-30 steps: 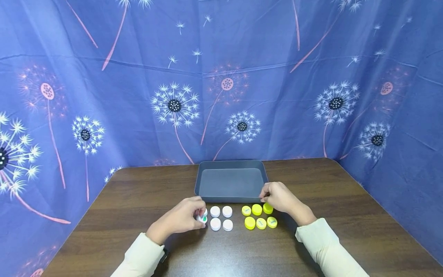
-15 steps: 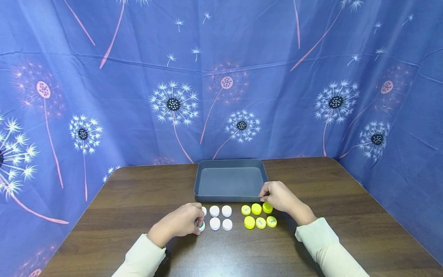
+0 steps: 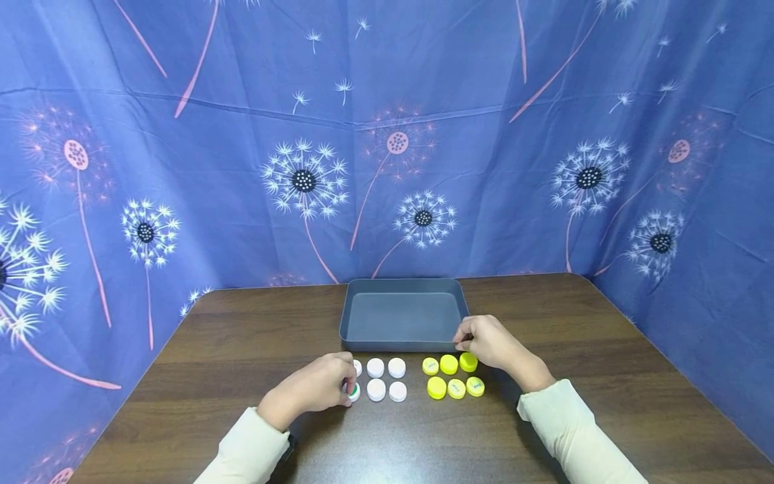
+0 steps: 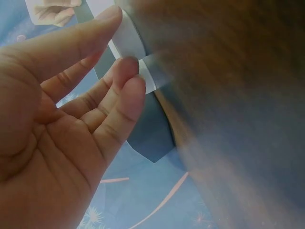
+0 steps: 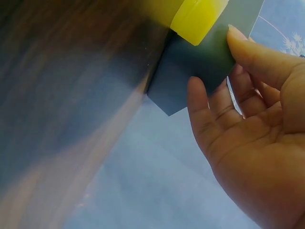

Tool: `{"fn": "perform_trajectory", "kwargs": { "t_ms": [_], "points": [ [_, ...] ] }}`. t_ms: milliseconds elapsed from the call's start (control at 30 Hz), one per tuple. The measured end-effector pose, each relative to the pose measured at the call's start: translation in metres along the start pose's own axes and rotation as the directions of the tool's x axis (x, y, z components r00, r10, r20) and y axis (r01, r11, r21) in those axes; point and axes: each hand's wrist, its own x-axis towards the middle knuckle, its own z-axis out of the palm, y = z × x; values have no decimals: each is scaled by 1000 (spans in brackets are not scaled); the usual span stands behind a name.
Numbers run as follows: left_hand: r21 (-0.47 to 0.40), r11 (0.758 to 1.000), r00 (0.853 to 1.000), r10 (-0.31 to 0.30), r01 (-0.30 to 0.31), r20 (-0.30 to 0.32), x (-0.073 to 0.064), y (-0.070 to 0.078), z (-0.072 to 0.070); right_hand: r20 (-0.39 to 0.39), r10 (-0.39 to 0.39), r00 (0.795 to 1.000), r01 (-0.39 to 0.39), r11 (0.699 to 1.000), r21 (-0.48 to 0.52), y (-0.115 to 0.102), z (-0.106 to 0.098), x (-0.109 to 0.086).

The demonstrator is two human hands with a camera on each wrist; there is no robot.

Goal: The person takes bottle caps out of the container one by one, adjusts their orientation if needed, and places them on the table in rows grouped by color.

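Low at the left of the white bottle caps [image 3: 375,390], my left hand [image 3: 310,386] pinches a white bottle cap with a green mark [image 3: 355,392]. In the left wrist view, thumb and fingertips lie on either side of that cap [image 4: 129,38], which sits at the table. At the front right corner of the dark grey tray [image 3: 404,319], my right hand [image 3: 491,341] holds the rim between thumb and fingers. Some of its fingertips are hidden behind the tray wall [image 5: 174,81]. Yellow bottle caps [image 3: 437,388] lie in two rows just below; one yellow cap [image 5: 198,21] shows in the right wrist view.
The caps stand in front of the tray on a brown wooden table [image 3: 387,444]. A blue curtain with dandelion prints [image 3: 363,168] hangs behind the table and along both sides.
My left hand has lowered the white cap with the green mark to the near left end of the white rows. The right hand and the tray have stayed in place.
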Motion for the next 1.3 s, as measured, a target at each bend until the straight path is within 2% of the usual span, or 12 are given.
{"fn": "perform_trajectory", "kwargs": {
  "t_ms": [233,533,700,833,933,1033,1167,1300],
  "points": [
    [-9,1000,1000,5,-5,-6,1,-1,2,10,-70,997,70,998,-4,3,-1,-2],
    [-14,1000,1000,1,-1,-3,2,-1,3,31,-78,996,78,997,9,4,-2,-3],
    [-10,1000,1000,-1,1,-7,1,-1,1,11,-98,995,98,995,-6,5,-1,-1],
    [1,1000,1000,2,-2,-28,0,1,-3,33,-65,997,66,998,-11,6,-3,-2],
    [34,999,996,20,-17,-88,0,3,-6,66,-15,998,15,1000,1,6,-8,-5],
    [90,995,980,55,-39,-193,1,2,-12,65,-6,998,5,1000,11,4,-16,-9],
    [195,979,939,120,-58,-322,1,-1,-23,14,-54,998,54,998,11,0,-20,-12],
    [266,963,905,141,-32,-401,-4,-3,-30,-40,-87,995,87,996,-20,-5,-15,-18]
  ]
}}
